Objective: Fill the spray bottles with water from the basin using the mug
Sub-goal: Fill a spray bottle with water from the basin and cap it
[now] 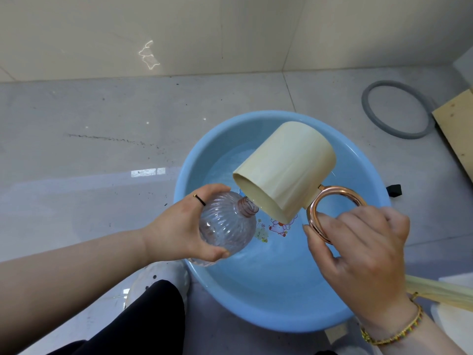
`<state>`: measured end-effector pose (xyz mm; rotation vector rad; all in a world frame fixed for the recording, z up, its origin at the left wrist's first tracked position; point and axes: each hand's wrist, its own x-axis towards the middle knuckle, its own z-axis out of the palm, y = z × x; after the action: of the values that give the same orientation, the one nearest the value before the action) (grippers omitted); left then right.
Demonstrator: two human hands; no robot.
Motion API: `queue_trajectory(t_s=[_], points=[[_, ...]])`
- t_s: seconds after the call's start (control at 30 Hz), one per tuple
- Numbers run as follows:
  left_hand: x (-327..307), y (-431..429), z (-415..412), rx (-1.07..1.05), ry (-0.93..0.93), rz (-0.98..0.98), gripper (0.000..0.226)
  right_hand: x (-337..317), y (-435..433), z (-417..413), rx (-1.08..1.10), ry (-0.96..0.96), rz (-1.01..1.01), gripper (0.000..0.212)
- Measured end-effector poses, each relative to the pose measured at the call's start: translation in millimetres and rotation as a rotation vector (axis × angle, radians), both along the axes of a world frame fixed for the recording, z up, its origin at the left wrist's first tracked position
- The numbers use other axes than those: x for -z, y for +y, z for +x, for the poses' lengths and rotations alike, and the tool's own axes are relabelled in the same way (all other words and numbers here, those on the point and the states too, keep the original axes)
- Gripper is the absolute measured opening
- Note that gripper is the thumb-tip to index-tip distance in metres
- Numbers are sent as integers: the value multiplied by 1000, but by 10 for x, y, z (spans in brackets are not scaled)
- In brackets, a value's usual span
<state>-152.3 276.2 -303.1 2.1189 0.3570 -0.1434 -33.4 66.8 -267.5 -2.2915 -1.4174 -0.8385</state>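
Basin (363, 290) on grey tiled floor (102, 149); beige wall (230, 29) behind

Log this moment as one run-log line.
step: pouring | left hand: holds bottle, tilted, uncapped | right hand: tips mug by handle at bottle neck | below: basin, holds water

Cream mug (286, 170) tipped mouth-down at the clear ribbed bottle's (226, 225) open neck, above the blue basin (268, 303) of water
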Motion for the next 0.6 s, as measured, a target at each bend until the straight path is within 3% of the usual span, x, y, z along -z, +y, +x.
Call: queue_trajectory(t_s=[0.1, 0.17, 0.23, 0.4, 0.6], points=[[5, 2, 3, -1, 6, -8, 79, -9, 13, -9, 13, 44, 15, 36], [6, -5, 5, -11, 13, -17, 80, 9, 38, -45, 44, 183, 49, 34], [11, -11, 2, -19, 18, -22, 82, 35, 58, -107, 120, 432, 113, 32], [15, -9, -1, -42, 43, -32, 92, 80, 152, -189, 369, 1267, 458, 33], [-2, -13, -42, -54, 25, -71, 88, 333, 379, -362, 403, 1668, 462, 27]])
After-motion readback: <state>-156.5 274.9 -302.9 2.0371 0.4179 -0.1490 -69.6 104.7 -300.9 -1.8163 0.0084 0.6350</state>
